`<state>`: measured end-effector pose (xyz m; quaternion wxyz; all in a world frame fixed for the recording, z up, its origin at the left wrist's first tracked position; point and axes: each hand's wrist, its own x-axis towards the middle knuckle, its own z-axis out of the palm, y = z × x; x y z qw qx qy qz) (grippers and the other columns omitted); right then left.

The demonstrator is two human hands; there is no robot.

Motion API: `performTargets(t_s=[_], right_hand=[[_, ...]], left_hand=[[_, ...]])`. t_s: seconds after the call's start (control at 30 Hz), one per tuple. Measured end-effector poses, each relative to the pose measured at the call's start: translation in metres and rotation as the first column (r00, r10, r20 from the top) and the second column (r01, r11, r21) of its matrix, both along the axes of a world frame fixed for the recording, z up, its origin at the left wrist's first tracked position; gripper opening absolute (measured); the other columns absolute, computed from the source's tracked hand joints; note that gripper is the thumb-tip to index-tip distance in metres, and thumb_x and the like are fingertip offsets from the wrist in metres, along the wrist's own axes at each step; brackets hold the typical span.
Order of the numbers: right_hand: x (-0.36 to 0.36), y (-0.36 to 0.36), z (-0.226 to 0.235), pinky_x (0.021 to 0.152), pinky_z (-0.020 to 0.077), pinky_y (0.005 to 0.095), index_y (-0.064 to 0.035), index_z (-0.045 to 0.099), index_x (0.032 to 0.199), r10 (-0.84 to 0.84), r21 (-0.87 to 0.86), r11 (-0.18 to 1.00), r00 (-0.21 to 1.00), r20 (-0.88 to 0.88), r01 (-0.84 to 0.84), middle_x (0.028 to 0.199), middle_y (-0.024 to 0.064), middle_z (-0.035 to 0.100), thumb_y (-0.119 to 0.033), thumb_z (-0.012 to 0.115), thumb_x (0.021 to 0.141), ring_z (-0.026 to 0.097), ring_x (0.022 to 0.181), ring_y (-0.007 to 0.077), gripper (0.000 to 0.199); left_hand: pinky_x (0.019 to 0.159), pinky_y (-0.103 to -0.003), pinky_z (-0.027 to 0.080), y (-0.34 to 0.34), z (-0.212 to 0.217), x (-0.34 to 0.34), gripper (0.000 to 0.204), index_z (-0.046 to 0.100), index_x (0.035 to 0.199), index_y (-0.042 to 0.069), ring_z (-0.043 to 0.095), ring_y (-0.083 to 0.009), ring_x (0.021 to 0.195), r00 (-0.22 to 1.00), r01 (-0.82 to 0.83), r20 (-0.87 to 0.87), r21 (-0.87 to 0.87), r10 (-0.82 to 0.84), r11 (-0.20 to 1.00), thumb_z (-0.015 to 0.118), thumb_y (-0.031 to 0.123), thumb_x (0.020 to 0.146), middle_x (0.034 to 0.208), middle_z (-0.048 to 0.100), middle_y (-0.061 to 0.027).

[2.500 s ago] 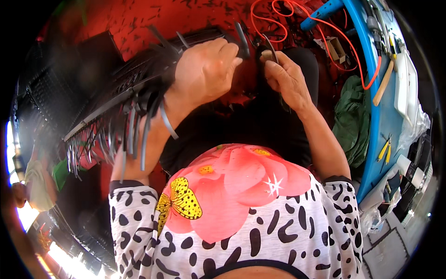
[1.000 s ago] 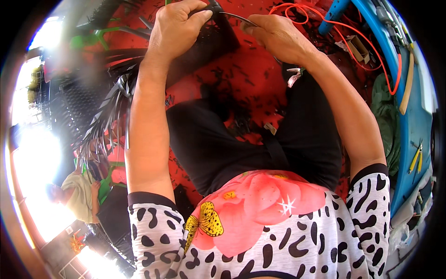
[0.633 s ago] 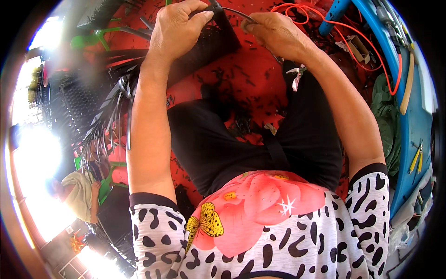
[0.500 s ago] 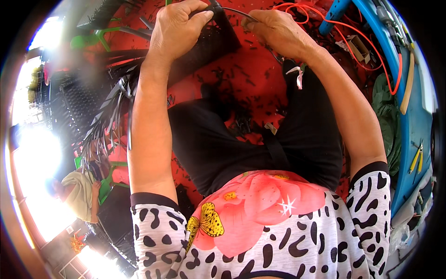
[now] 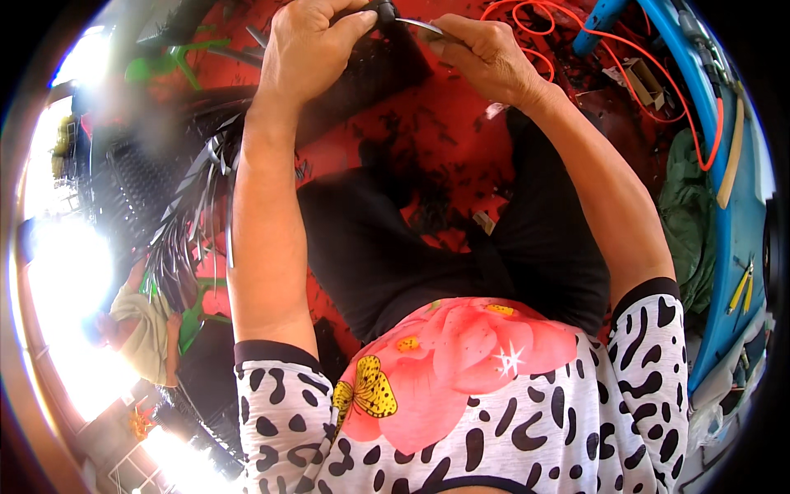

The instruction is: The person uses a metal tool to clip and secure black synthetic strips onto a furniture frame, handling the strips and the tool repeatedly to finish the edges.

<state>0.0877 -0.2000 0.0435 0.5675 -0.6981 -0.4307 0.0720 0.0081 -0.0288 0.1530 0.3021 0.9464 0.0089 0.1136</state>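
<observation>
My left hand (image 5: 309, 53) is closed at the upper edge of the view, thumb and fingers pinching the edge of a black frame-like piece (image 5: 362, 82). Its far part is cut off by the picture's edge. To the right, my right hand (image 5: 490, 62) pinches a thin, shiny black strip (image 5: 421, 26), which runs across to the piece beside my left thumb. Many loose black strips (image 5: 206, 173) hang in a bunch left of my left forearm.
Short black scraps lie over the red floor (image 5: 461, 107). At the right stands a blue table (image 5: 724, 272) bearing yellow-handled pliers (image 5: 743, 288) and a wooden handle (image 5: 731, 156). An orange hose (image 5: 658, 70) loops near it. A person (image 5: 144, 337) is at the left.
The strip between my hands, curved and dark before, now looks straighter and catches the light. My right hand has turned slightly. The black piece's edge has shifted a little.
</observation>
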Motion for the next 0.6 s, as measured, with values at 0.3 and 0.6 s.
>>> performTargets(t_s=[0.3,0.6], right_hand=[[0.007,-0.007,0.012,0.059,0.0444,0.0340,-0.0021,0.058,0.093,0.113,-0.146,0.986,0.965,0.237,-0.079,0.070,0.0111,0.054,-0.010,0.055,0.081,0.054,0.062,0.0279,0.014],[-0.029,-0.011,-0.004,0.061,0.0481,0.0341,-0.0049,0.060,0.091,0.140,-0.038,0.990,0.946,0.294,-0.134,0.076,0.0072,0.061,-0.007,0.059,0.078,0.061,0.067,0.0236,0.013]], left_hand=[[0.061,-0.027,0.046,-0.002,0.005,0.001,0.010,0.064,0.081,-0.003,0.060,-0.0122,0.064,1.000,0.004,-0.004,-0.037,-0.004,0.999,0.059,0.005,0.076,0.068,0.063,-0.0078],[0.060,-0.023,0.044,0.029,0.007,0.021,0.011,0.065,0.081,-0.002,0.055,-0.0065,0.063,0.999,0.000,-0.035,-0.056,-0.002,0.998,0.059,0.006,0.078,0.068,0.063,-0.0008]])
